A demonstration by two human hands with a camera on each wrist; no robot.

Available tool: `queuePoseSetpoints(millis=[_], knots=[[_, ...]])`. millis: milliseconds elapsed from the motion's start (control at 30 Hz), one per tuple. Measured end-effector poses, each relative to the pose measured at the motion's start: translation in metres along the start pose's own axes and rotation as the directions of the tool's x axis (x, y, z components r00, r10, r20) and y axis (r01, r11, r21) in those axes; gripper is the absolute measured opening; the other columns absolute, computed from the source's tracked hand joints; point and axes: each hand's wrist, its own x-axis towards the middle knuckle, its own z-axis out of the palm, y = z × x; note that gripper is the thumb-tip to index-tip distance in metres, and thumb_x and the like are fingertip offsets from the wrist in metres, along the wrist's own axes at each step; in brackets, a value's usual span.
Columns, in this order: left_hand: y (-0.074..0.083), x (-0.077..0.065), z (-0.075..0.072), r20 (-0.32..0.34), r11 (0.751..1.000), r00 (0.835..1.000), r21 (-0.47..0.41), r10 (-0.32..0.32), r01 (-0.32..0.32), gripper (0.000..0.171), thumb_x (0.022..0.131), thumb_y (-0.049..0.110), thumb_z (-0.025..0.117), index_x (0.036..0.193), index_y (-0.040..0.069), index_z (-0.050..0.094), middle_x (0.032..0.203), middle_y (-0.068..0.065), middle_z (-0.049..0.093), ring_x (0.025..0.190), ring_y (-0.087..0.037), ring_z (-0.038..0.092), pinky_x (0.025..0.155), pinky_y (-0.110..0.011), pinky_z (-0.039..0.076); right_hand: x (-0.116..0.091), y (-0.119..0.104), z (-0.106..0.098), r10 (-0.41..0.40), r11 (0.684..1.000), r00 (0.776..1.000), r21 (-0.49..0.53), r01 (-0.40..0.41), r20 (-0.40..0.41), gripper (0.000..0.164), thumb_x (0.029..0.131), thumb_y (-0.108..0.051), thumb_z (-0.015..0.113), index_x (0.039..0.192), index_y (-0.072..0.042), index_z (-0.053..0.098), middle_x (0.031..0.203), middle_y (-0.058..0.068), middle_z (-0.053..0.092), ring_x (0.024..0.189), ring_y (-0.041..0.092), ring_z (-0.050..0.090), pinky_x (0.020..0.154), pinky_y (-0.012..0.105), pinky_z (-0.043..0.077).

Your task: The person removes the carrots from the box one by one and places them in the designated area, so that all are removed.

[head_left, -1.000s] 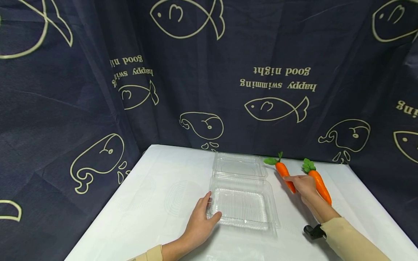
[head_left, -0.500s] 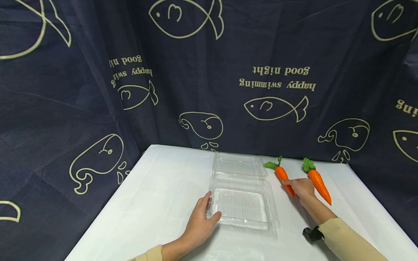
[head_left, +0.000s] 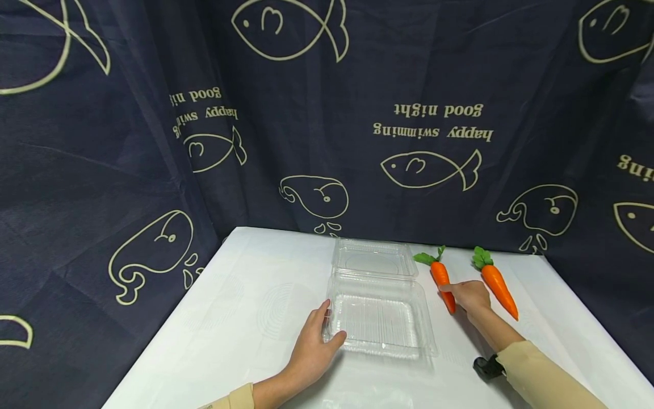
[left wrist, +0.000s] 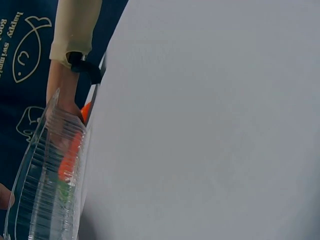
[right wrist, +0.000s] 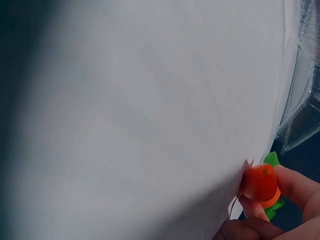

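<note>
My right hand (head_left: 471, 294) pinches an orange carrot (head_left: 440, 275) with green leaves near its lower half, to the right of a clear plastic clamshell container (head_left: 375, 321). In the right wrist view the carrot's blunt tip (right wrist: 261, 183) faces the camera between thumb and fingers (right wrist: 296, 186). My left hand (head_left: 310, 351) rests against the container's left side, thumb at the front left corner and fingers extended along the wall. Its hinged lid (head_left: 375, 259) lies folded back behind the base. Through the plastic wall (left wrist: 47, 165) in the left wrist view, the carrot shows blurred.
A second carrot (head_left: 499, 287) lies on the white tabletop (head_left: 255, 329), right of my right hand. A dark blue curtain (head_left: 327, 113) with fish prints hangs along the back and sides. A black wrist strap mount (head_left: 487, 367) sticks out from the right sleeve (head_left: 541, 369).
The right hand has shifted slightly left, uncovering the second carrot's lower end. The pinched carrot's tip has swung a little left and nearer. The left hand and container have stayed put.
</note>
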Motion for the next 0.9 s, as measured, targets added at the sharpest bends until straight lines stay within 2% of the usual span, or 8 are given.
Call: queuePoseSetpoints(millis=[300,567,900], knots=[[-0.0015,0.0020,0.0003,-0.011,1.000,1.000,0.010,-0.003,0.003,0.077,0.095,0.027,0.066,0.156,0.001,0.027,0.144,-0.018,0.046,0.137,-0.037,0.044,0.115,-0.061,0.031,0.0021,-0.0009,-0.0018,-0.002,0.999,0.999,-0.035,0.004,0.053,0.058,0.082,-0.032,0.078,0.115,0.013,0.061,0.101,0.022,0.064,0.079,0.028,0.055,0.056,0.028,0.044],[-0.0015,0.0018,0.0008,-0.009,1.000,1.000,0.012,-0.011,0.011,0.076,0.095,0.027,0.066,0.156,0.002,0.028,0.143,-0.017,0.046,0.136,-0.036,0.044,0.114,-0.062,0.031,-0.0001,0.0009,-0.0041,0.001,1.000,0.996,-0.011,0.000,0.088,0.058,0.080,-0.032,0.079,0.114,0.011,0.062,0.077,0.007,0.056,0.063,0.020,0.050,0.054,0.030,0.042],[-0.0021,0.0044,0.0008,-0.005,1.000,1.000,0.004,-0.017,0.017,0.075,0.096,0.030,0.065,0.156,0.004,0.028,0.143,-0.016,0.047,0.135,-0.035,0.045,0.112,-0.062,0.034,-0.0041,-0.0020,-0.0101,0.008,1.000,0.994,-0.005,-0.008,0.106,0.059,0.081,-0.036,0.079,0.114,0.010,0.063,0.071,0.004,0.053,0.062,0.020,0.049,0.054,0.030,0.040]])
